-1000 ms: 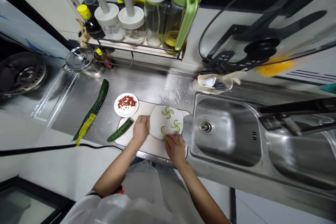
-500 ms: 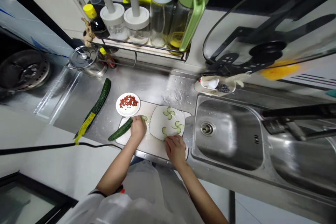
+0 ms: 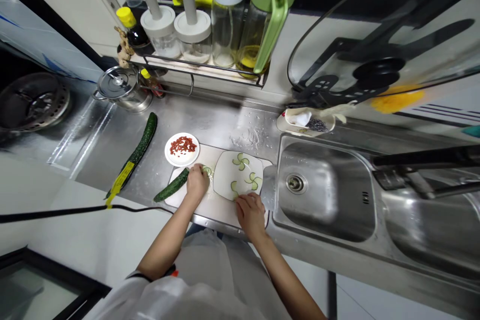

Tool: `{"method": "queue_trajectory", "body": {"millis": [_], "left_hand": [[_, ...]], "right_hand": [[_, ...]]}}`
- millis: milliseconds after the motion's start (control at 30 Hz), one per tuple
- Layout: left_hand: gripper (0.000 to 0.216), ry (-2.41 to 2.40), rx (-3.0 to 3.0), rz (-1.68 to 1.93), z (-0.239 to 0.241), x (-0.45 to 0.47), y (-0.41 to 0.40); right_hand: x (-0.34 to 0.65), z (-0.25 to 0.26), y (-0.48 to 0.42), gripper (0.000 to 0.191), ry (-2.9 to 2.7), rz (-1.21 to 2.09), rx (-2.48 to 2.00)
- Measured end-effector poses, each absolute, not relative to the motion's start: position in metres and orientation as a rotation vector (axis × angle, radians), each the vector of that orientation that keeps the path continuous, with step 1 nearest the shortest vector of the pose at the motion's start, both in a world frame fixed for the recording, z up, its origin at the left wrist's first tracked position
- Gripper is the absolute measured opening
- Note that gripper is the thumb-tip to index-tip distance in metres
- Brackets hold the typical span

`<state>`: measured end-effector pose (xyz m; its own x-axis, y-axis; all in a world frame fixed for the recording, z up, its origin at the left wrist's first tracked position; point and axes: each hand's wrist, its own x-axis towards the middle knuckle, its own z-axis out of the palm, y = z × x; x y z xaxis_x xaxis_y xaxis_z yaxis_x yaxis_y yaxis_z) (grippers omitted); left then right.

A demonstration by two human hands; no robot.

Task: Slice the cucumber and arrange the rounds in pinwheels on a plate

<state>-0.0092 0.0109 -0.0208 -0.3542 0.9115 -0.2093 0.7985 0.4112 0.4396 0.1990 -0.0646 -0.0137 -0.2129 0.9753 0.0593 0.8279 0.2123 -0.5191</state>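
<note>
My left hand is on the cutting board, its fingers bent and closed at a few cucumber slices. Beside it lies a cut cucumber, its right end close to my knuckles. My right hand reaches over the front rim of a white plate, fingertips pinched at a thin cucumber slice. Thin slices form two pinwheel shapes on this plate, with a smaller cluster near my right fingertips. What lies under each hand's fingers is mostly hidden.
A small white dish of red bits stands behind the board. A whole cucumber with yellow tape lies left. Right of the plate are a broad metal blade and the sink. A lidded pot stands at back left.
The view has shifted very slightly. Both hands stay in nearly the same places, with the left fingers moved only a little at the slices.
</note>
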Motion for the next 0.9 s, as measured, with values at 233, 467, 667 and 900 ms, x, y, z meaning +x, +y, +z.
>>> {"method": "queue_trajectory", "body": {"millis": [233,467,667,900], "left_hand": [[0.014,2.237,1.488,0.394,-0.022,-0.01,0.012],[0.01,2.119,1.441,0.497,-0.013,-0.012,0.009],[0.014,1.883,1.283,0.662,0.004,-0.013,0.002],[0.028,1.465,0.989,0.693,0.012,0.009,-0.002]], "right_hand": [[0.199,-0.011,-0.063,0.02,-2.136,0.561,-1.683],[0.2,-0.011,-0.062,0.02,-2.085,0.599,-1.643],[0.199,-0.017,-0.051,0.02,-1.99,0.684,-1.56],[0.193,-0.015,-0.027,0.028,-1.691,0.951,-1.596]]}}
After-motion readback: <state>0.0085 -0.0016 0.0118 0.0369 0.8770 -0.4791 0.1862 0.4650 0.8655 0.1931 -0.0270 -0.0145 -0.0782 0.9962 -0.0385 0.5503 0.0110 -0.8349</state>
